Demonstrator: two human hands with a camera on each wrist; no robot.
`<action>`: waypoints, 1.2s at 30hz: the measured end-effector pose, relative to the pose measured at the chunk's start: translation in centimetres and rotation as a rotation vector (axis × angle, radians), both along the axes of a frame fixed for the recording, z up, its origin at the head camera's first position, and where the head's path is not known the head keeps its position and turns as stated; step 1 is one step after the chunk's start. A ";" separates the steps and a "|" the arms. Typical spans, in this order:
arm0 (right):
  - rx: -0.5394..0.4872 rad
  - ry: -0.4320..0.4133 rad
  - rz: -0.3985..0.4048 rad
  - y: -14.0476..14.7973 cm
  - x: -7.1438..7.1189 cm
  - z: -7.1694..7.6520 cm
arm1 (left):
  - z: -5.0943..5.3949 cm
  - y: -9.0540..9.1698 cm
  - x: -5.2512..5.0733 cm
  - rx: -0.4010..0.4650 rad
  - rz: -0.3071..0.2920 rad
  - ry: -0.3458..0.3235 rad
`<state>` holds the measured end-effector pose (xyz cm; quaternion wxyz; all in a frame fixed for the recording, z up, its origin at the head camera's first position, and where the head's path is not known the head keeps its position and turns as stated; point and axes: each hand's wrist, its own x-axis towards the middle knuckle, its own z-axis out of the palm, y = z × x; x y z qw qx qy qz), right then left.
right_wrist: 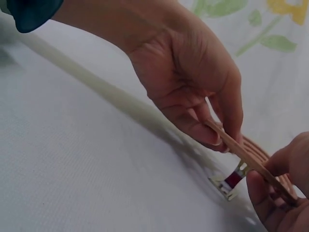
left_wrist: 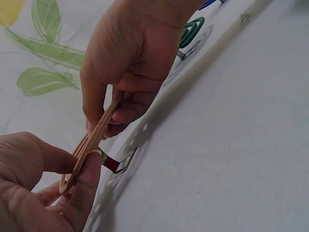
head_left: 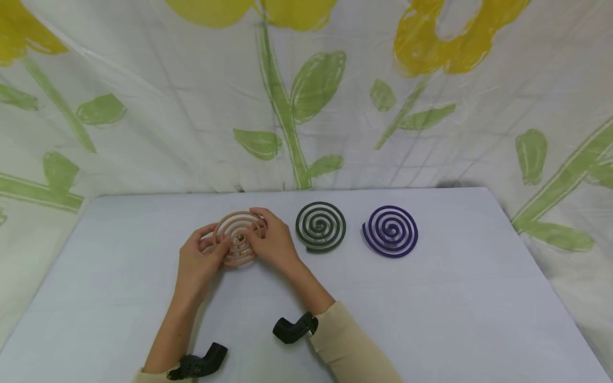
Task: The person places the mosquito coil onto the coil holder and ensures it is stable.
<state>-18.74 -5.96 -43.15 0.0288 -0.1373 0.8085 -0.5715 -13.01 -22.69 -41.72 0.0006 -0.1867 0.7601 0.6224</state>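
Observation:
Both hands hold a pinkish-brown mosquito coil [head_left: 234, 214] by its rim, above the left part of the table. On its left side my left hand [head_left: 197, 261] pinches it between thumb and fingers; opposite, my right hand [head_left: 274, 242] grips the upper right rim. In the wrist views the coil [left_wrist: 98, 130] is seen nearly edge-on. A small metal stand [right_wrist: 232, 182] with a dark red middle sits under the coil's centre, its base close to the tabletop; whether it touches is unclear. Part of the rim is hidden by fingers.
A dark green mosquito coil [head_left: 320, 226] lies to the right of my hands, raised on a metal stand [left_wrist: 181, 54]. Farther right is a purple coil [head_left: 391, 230]. The white table [head_left: 431, 319] ends at a curtain [head_left: 191, 133] painted with flowers.

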 end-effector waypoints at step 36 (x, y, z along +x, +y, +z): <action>-0.009 -0.070 -0.029 0.2 -0.1 -0.1 | -0.1 0.2 0.0 0.000 0.002 0.005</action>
